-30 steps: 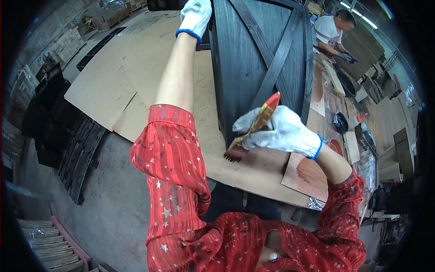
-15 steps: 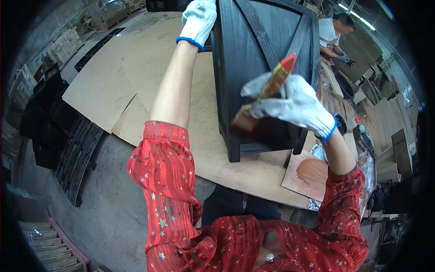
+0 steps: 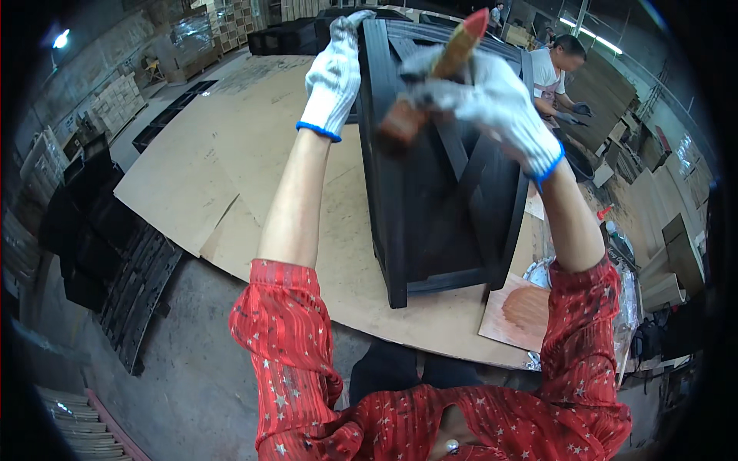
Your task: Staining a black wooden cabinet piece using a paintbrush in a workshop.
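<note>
A worker in a red, star-patterned blouse handles a paintbrush [image 3: 455, 58] over a black wooden crate [image 3: 419, 219] in a workshop. The crate, its face crossed by diagonal braces, stands on short legs at the upper center of the frame, on a worktop [image 3: 181, 180] covered in tan board.

The right hand [image 3: 500, 100], in a white knit glove with a blue cuff, has its fingers closed around the brush handle. The red tip of the handle points to the upper right and the brown bristles to the lower left, in front of the crate. Both hand and brush are blurred, and whether the bristles touch the wood cannot be told. The left hand [image 3: 334, 84], gloved to match, reaches up to the crate's upper left corner, its fingers at the edge; how firmly they hold cannot be told.

A reddish-brown patch marks a plywood piece [image 3: 500, 324] just beside the crate's right leg, at the lower right of the worktop. At upper right, a co-worker [image 3: 555, 81] in a white top bends forward in dark gloves. A black slatted panel [image 3: 134, 292] leans at left above the gray floor [image 3: 204, 330].
</note>
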`<state>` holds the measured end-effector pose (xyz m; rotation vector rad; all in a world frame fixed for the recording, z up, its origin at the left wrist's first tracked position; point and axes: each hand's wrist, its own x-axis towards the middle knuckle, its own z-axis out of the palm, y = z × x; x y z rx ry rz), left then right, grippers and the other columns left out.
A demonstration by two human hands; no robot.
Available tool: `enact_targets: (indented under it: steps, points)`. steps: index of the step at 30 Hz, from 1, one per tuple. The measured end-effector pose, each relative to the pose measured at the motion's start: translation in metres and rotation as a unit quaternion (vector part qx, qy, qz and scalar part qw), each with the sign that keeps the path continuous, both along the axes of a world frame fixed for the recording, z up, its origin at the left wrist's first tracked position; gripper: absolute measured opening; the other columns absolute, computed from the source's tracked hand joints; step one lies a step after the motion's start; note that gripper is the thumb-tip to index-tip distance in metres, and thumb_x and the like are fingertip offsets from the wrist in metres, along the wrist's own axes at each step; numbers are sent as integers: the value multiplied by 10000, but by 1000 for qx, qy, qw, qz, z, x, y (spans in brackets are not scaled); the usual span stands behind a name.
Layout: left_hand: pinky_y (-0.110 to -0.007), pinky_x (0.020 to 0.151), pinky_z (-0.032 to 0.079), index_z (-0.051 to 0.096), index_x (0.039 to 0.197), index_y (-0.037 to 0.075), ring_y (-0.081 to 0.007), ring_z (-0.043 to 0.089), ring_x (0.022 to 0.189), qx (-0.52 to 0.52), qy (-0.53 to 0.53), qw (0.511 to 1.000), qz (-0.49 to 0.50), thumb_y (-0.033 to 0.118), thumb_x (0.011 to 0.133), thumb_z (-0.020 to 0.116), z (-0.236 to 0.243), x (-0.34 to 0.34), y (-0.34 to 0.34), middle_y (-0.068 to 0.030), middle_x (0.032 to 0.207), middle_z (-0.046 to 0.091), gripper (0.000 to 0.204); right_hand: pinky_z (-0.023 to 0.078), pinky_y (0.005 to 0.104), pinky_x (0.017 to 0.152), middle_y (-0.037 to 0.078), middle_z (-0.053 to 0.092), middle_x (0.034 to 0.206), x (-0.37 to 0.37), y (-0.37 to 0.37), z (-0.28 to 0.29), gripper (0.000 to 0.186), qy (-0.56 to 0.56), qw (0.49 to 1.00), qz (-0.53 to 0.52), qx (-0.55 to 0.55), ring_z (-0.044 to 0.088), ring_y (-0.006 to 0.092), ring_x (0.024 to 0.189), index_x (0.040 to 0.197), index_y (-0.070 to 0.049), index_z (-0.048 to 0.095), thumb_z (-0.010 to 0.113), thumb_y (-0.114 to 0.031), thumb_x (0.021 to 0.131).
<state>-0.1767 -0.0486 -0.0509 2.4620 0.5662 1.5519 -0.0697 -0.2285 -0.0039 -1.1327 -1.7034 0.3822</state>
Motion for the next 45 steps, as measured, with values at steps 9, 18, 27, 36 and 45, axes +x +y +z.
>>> enact_targets:
  steps: [9,18,27,36,45]
  points:
    - [-208,1012,343,187,1388,-59,-139,391,1237,79,25,990,-114,7,935,248,-2,-7,34,-126,1402,334,462,498,248,771,62,658,925,-11,-8,23,298,-27,997,-12,-66,612,115,858,1035,-30,632,663,-226,813]
    - [-116,935,359,287,1383,46,-38,494,1044,-148,-37,967,-203,160,1004,164,4,-16,-19,-5,1371,407,414,551,254,733,96,647,972,28,20,70,349,-56,981,-69,174,643,156,878,1067,15,594,626,-264,858]
    - [-231,1032,290,269,1394,50,-116,388,1244,-181,-184,915,-310,364,973,192,1,-11,-15,-43,1402,365,531,522,249,716,61,667,927,5,19,71,292,-182,917,-208,287,643,136,816,1052,-23,623,668,-206,829]
    - [-267,1063,241,302,1385,63,-158,342,1288,-219,-224,882,-352,501,968,179,0,-3,-11,-96,1411,346,618,496,313,673,61,637,812,41,-6,24,246,-86,912,-253,310,629,220,756,986,-146,671,648,-323,818]
    - [-255,1091,240,330,1308,-63,-177,362,1266,-241,-268,740,-568,152,763,358,-20,14,45,-166,1368,355,587,493,327,693,68,659,869,85,-40,25,288,-212,819,-411,340,631,236,786,1034,-123,656,652,-303,810]
